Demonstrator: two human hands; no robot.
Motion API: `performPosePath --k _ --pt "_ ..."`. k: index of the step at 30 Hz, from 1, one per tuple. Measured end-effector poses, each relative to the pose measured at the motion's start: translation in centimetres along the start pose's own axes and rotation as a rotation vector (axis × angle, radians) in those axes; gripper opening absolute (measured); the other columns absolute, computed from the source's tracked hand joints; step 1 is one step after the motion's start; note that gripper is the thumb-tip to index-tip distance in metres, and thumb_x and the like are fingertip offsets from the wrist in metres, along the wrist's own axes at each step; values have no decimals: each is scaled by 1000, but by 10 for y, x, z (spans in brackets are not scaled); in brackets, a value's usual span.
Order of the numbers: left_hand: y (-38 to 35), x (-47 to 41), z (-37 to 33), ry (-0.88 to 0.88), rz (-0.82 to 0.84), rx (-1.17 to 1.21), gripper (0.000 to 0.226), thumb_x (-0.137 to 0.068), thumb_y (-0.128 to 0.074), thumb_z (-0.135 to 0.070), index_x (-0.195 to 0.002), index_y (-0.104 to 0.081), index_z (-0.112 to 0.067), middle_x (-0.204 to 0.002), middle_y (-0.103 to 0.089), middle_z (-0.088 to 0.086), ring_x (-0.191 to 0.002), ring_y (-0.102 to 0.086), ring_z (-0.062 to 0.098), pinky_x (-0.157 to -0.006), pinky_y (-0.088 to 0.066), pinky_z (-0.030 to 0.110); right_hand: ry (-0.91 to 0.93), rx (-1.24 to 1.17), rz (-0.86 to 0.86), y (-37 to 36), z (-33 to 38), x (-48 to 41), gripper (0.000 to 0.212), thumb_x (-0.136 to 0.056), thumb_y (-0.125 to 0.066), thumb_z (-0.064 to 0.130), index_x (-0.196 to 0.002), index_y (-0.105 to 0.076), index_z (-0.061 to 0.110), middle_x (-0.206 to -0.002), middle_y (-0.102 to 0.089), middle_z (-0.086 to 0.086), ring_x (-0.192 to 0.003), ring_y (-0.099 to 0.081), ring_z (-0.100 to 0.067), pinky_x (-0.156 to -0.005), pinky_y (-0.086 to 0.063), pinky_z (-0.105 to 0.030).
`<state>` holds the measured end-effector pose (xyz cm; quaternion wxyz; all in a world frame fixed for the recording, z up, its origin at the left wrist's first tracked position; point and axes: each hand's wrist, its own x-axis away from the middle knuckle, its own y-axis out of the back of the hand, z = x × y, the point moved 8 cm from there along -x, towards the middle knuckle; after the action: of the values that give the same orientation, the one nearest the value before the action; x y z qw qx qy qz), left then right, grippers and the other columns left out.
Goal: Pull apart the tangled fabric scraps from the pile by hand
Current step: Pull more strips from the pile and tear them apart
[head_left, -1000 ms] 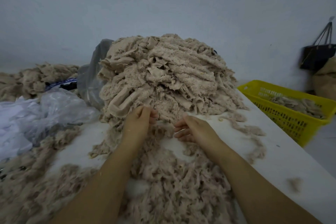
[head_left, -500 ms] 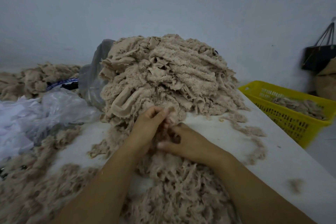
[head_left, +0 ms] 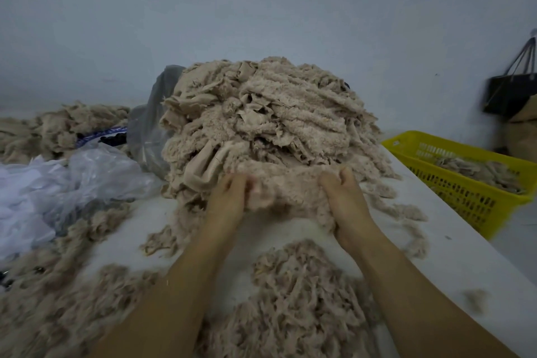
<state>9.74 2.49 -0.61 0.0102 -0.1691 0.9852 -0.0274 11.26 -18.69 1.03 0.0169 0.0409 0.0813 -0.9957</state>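
- My left hand (head_left: 229, 197) gripped one end of a fuzzy beige clump of scraps (head_left: 286, 187), the fingers curled into the fabric and the back of the hand facing me.
- My right hand (head_left: 346, 202) gripped the other end, thumb on top and the remaining fingers buried in the fluff, so I could not tell how they lay.
- The clump was stretched between the two hands, which were well apart, and its far edge touched the foot of the pile.
- The tangled pile (head_left: 261, 119) rose at my 12 o'clock just beyond the hands, a tall mound of beige strips and fleecy pieces on the white table (head_left: 470, 259).
- At 6 o'clock, between my forearms, lay a flat spread of loose shreds (head_left: 305, 296); more of the same covered the table toward 8 o'clock.
- Thin strands trailed from the pile's base at 3 o'clock, near my right wrist.
- A yellow basket (head_left: 467, 203) stood off the table edge at 2 o'clock with some scraps in it.
- Crumpled clear plastic (head_left: 87, 180) lay at 9 o'clock, and a grey bag (head_left: 149, 128) leaned against the pile at 10 o'clock.
- Another beige heap (head_left: 58, 128) sat farther out at 10 o'clock, by the wall.
- A black bag (head_left: 508, 96) hung on the wall at 2 o'clock, blurred.
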Motion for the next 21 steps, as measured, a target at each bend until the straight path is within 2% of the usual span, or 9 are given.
performPosePath --k 2,4,7,10,13,15,17,19,21 --pt "-32 12 2 60 279 48 42 -100 -52 -46 -99 -74 -11 -89 -76 7 -74 -71 13 -61 -54 21 165 254 75 -17 14 8 16 -93 -57 23 -79 -54 30 -74 -50 -9 -62 -51 -21 -58 -45 -31" --pt "-51 22 2 73 445 107 47 -93 -58 -48 -105 -74 -5 -96 -76 11 -86 -73 18 -71 -58 23 254 426 303 -48 17 23 13 -87 -57 28 -75 -60 28 -75 -62 5 -66 -57 -5 -61 -48 -22" --pt "-38 13 2 156 307 373 32 -94 -60 -32 -97 -72 -3 -82 -74 7 -74 -72 14 -67 -57 26 221 682 609 -80 0 46 23 -86 -49 28 -67 -59 19 -62 -56 10 -54 -46 -6 -52 -38 -18" --pt "-15 1 12 343 121 722 21 -101 -52 -17 -96 -68 -4 -78 -70 4 -66 -65 9 -70 -54 21 168 803 706 -79 -9 47 32 -90 -47 21 -63 -38 8 -58 -33 -3 -52 -26 -13 -51 -26 -27" --pt "-7 -4 10 386 89 977 26 -105 -44 -21 -92 -61 -7 -67 -56 -2 -45 -47 3 -44 -37 12 140 858 679 -68 -12 41 36 -92 -46 22 -62 -27 17 -55 -25 6 -49 -19 -9 -52 -19 -29" --pt "-11 0 1 349 163 940 31 -107 -39 -25 -87 -58 -11 -58 -46 -6 -36 -32 2 -36 -22 14 169 858 583 -60 -12 33 35 -90 -46 31 -64 -27 17 -58 -27 6 -51 -22 -9 -56 -21 -31" --pt "-24 11 -9 269 279 741 32 -107 -38 -27 -85 -57 -11 -55 -41 -6 -36 -25 2 -37 -16 15 230 830 480 -54 -10 27 42 -87 -44 52 -65 -39 17 -67 -41 7 -57 -37 -9 -61 -33 -31" --pt "-41 24 -15 192 397 495 34 -106 -38 -28 -86 -59 -10 -55 -40 -6 -38 -23 3 -38 -17 16 253 710 423 -52 -10 24 38 -87 -43 66 -80 -59 31 -89 -57 12 -80 -55 1 -75 -45 -24" --pt "-51 33 -19 121 457 278 36 -106 -39 -31 -83 -60 -12 -56 -42 -6 -39 -25 3 -39 -19 17 165 506 426 -53 -15 22 28 -84 -47 66 -92 -64 46 -105 -66 17 -99 -60 6 -84 -47 -15"
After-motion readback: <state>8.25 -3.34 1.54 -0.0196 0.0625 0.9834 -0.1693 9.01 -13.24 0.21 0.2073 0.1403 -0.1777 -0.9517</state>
